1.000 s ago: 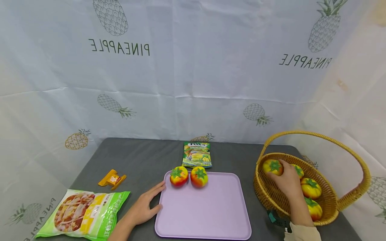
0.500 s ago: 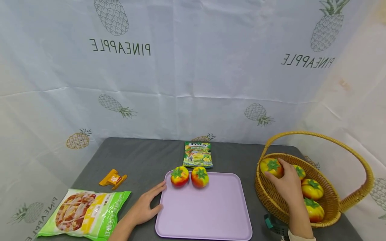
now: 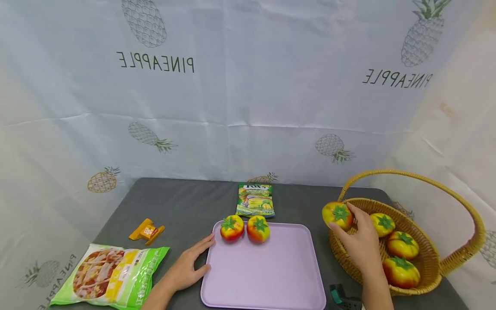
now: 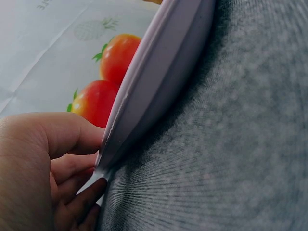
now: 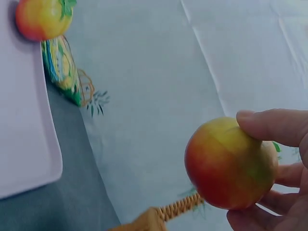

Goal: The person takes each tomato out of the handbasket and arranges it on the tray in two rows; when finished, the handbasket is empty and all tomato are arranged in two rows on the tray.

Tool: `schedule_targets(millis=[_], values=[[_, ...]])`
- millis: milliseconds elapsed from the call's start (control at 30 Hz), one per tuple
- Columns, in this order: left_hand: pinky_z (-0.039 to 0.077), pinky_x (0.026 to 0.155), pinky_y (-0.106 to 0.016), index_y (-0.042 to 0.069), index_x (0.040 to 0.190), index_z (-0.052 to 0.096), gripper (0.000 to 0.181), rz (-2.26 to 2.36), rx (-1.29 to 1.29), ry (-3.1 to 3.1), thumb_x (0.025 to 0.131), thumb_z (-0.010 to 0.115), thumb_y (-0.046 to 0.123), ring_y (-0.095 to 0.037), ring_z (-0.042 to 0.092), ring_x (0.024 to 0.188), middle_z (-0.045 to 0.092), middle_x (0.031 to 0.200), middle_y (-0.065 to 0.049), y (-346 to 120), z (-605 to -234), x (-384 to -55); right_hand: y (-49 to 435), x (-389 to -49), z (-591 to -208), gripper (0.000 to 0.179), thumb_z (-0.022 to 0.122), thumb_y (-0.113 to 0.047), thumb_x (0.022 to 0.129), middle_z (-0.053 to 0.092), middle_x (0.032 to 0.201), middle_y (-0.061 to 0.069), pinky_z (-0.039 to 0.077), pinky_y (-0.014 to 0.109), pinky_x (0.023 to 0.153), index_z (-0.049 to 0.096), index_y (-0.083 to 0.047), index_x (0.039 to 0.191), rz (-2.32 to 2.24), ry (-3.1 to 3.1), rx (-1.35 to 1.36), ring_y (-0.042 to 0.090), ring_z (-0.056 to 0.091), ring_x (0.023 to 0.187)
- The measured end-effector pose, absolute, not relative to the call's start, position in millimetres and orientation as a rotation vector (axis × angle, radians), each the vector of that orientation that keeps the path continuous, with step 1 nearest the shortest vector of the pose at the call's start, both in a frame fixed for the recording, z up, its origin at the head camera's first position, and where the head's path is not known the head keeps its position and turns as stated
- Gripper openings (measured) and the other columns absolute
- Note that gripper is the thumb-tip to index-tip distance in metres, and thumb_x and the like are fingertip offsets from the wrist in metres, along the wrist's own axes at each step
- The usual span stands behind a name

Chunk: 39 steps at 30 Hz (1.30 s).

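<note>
My right hand (image 3: 359,241) holds a yellow-and-red toy tomato (image 3: 337,216) with a green leafy top, thumb and fingertips around its sides. This tomato is over the left rim of the wicker basket (image 3: 426,286); in the right wrist view the held tomato (image 5: 226,166) shows its smooth underside. Three more tomatoes (image 3: 401,272) lie inside the basket. My left hand (image 3: 188,269) rests at the left edge of the lilac tray (image 3: 267,275), thumb and fingertips touching its rim, fingers relaxed. Two tomatoes (image 3: 258,229) sit side by side at the tray's far left corner.
Behind the tray lies a green Fox's candy packet (image 3: 255,200). To the left are an orange-wrapped snack (image 3: 147,231) and a large green-and-white food bag (image 3: 110,275). The basket's tall arched handle (image 3: 457,200) rises at the right. A pineapple-print cloth (image 3: 248,94) hangs behind the table.
My right hand has lifted the tomato from inside the basket and moved it left, over the basket's rim. The left hand has stayed at the tray's edge.
</note>
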<state>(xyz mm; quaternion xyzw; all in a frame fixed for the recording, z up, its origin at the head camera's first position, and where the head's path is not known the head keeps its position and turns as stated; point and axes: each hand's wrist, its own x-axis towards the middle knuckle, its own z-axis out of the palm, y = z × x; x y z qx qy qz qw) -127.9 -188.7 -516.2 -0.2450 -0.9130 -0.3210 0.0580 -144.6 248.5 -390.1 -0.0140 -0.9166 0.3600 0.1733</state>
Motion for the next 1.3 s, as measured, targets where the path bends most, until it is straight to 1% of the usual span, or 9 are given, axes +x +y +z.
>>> schedule_targets(millis=[100, 233, 367, 500, 633, 767, 900, 1100, 1300], values=[[0.044, 0.101, -0.046, 0.011, 0.136, 0.052, 0.057, -0.963, -0.747, -2.749, 0.08, 0.065, 0.014, -0.024, 0.047, 0.13, 0.044, 0.147, -0.002, -189, -517, -128, 239, -147, -395, 0.071, 0.072, -0.031, 0.083, 0.045, 0.132, 0.022, 0.033, 0.005, 0.082, 0.042, -0.003, 0.14, 1.026, -2.569, 0.025, 0.034, 0.05, 0.111], [0.044, 0.101, -0.046, 0.012, 0.136, 0.052, 0.057, -0.96, -0.743, -2.761, 0.081, 0.065, 0.016, -0.024, 0.047, 0.131, 0.044, 0.148, -0.002, -189, -517, -128, 227, -150, -405, 0.07, 0.074, -0.026, 0.081, 0.046, 0.131, 0.021, 0.028, -0.004, 0.08, 0.043, -0.002, 0.14, 1.056, -2.54, 0.109, 0.031, 0.051, 0.108], [0.043, 0.101, -0.047, 0.012, 0.137, 0.051, 0.056, -0.98, -0.74, -2.783, 0.083, 0.064, 0.017, -0.024, 0.046, 0.131, 0.043, 0.148, -0.001, -189, -516, -128, 218, -154, -415, 0.07, 0.075, -0.025, 0.081, 0.047, 0.131, 0.019, 0.038, 0.004, 0.081, 0.044, -0.004, 0.139, 1.058, -2.541, 0.163, 0.028, 0.053, 0.107], [0.044, 0.101, -0.047, 0.012, 0.137, 0.051, 0.056, -0.984, -0.73, -2.798, 0.083, 0.063, 0.017, -0.025, 0.046, 0.131, 0.042, 0.148, -0.001, -189, -515, -128, 211, -158, -424, 0.07, 0.076, -0.026, 0.08, 0.048, 0.13, 0.018, 0.048, 0.022, 0.081, 0.044, -0.003, 0.138, 1.074, -2.547, 0.201, 0.028, 0.054, 0.106], [0.044, 0.101, -0.047, 0.012, 0.137, 0.051, 0.055, -0.987, -0.721, -2.806, 0.084, 0.063, 0.018, -0.025, 0.047, 0.131, 0.043, 0.148, -0.001, -188, -514, -128, 204, -164, -434, 0.07, 0.076, -0.026, 0.079, 0.05, 0.129, 0.019, 0.051, 0.035, 0.083, 0.045, -0.002, 0.138, 1.1, -2.562, 0.218, 0.029, 0.055, 0.106], [0.044, 0.101, -0.047, 0.012, 0.137, 0.051, 0.055, -0.988, -0.717, -2.807, 0.084, 0.063, 0.019, -0.025, 0.047, 0.131, 0.043, 0.148, -0.001, -188, -514, -128, 199, -168, -446, 0.071, 0.077, -0.026, 0.079, 0.049, 0.13, 0.02, 0.052, 0.044, 0.085, 0.045, -0.001, 0.138, 1.16, -2.574, 0.22, 0.03, 0.056, 0.108], [0.044, 0.101, -0.048, 0.012, 0.137, 0.051, 0.055, -0.981, -0.713, -2.808, 0.084, 0.063, 0.019, -0.025, 0.047, 0.131, 0.043, 0.148, -0.001, -188, -514, -128, 193, -170, -457, 0.072, 0.076, -0.027, 0.079, 0.048, 0.131, 0.02, 0.051, 0.048, 0.087, 0.044, -0.001, 0.139, 1.212, -2.592, 0.21, 0.032, 0.055, 0.112], [0.043, 0.101, -0.049, 0.013, 0.137, 0.051, 0.055, -0.99, -0.699, -2.826, 0.084, 0.062, 0.02, -0.025, 0.046, 0.131, 0.042, 0.149, 0.0, -188, -514, -129, 185, -174, -470, 0.072, 0.076, -0.026, 0.079, 0.049, 0.132, 0.02, 0.05, 0.047, 0.09, 0.044, -0.001, 0.138, 1.273, -2.617, 0.193, 0.033, 0.054, 0.116], [0.043, 0.101, -0.049, 0.013, 0.137, 0.05, 0.055, -0.991, -0.688, -2.842, 0.085, 0.062, 0.021, -0.025, 0.046, 0.131, 0.042, 0.149, 0.0, -188, -514, -129, 179, -175, -477, 0.069, 0.076, -0.023, 0.08, 0.05, 0.131, 0.02, 0.051, 0.045, 0.09, 0.045, 0.001, 0.137, 1.279, -2.637, 0.206, 0.033, 0.056, 0.113]])
